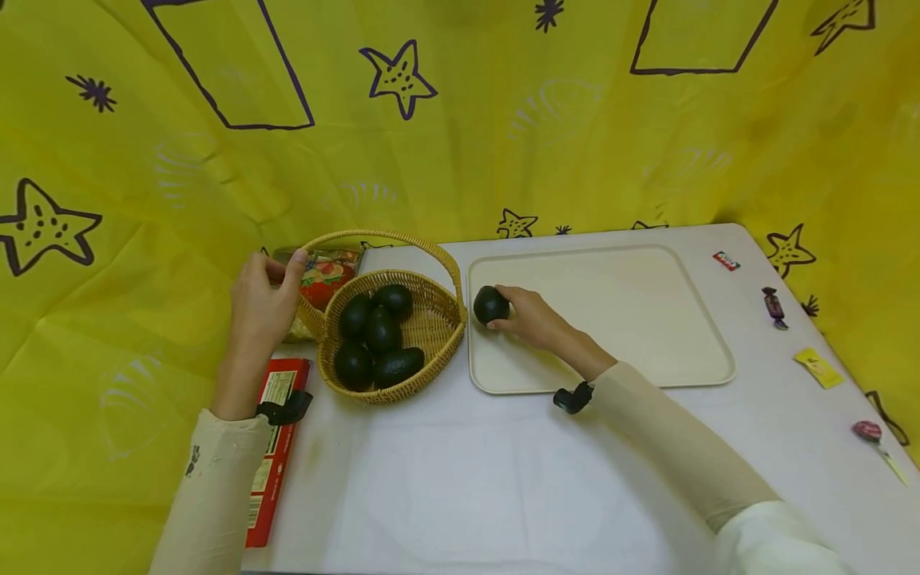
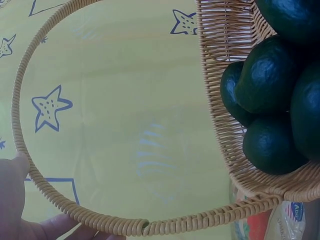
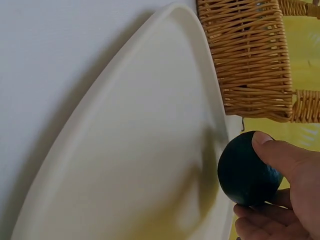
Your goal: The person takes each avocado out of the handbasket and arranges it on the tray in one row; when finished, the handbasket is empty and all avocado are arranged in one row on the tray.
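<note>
Right hand [image 1: 535, 319]: a dark avocado [image 1: 491, 304] is grasped by its fingers, at the tray's [image 1: 604, 375] left edge.
Left hand [image 1: 262, 307]: the basket [image 1: 431, 323] handle is gripped.
Risk: rolling off the tray may follow release, the avocado being round.

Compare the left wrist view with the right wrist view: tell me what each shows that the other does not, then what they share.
Only the left wrist view shows the left hand holding the basket's looped handle, the dark avocados piled inside, and a colourful packet below the basket. Only the right wrist view shows the right hand gripping a single avocado at the edge of the cream tray, with the white table beside it. Both show the wicker basket and the yellow backdrop.
</note>
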Motion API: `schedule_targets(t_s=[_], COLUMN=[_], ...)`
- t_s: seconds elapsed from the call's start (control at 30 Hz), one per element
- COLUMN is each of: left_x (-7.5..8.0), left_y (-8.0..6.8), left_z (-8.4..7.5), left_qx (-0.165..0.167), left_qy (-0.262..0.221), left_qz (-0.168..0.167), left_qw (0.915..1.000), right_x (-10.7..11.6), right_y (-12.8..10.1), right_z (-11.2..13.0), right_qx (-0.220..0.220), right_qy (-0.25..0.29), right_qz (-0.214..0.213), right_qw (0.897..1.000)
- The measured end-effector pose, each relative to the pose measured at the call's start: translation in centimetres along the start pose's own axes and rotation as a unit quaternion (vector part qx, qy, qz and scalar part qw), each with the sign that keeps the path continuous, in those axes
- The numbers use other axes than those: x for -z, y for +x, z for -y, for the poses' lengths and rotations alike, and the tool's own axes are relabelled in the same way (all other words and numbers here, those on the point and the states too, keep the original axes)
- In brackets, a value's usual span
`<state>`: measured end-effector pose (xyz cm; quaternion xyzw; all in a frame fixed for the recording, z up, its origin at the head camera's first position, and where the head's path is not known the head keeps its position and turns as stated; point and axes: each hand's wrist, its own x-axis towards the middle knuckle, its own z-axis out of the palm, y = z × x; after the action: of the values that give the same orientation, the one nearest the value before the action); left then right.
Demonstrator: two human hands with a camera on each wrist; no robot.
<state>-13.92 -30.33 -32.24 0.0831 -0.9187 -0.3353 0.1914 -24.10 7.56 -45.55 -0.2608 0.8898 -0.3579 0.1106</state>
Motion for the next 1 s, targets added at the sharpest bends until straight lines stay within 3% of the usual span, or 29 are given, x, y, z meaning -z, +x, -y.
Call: schedule_targets(t_s=[0.47, 1.0], left_x=[0.0, 0.1], left_y=[0.0, 0.0], left_z=[0.0, -0.1], left_qx=[0.001, 0.002], left_qy=[0.000, 0.000], left_qz=[0.003, 0.003], left_qw=[1.0000, 1.0000], right_x=[-1.4, 0.6], right_y=[0.8, -0.5], right_z=[0.7, 1.5], right_qx=[-0.008, -0.004], right_qy=[0.004, -0.030], right_qz=[-0.003, 0.014], right_qw=[1.000, 0.999])
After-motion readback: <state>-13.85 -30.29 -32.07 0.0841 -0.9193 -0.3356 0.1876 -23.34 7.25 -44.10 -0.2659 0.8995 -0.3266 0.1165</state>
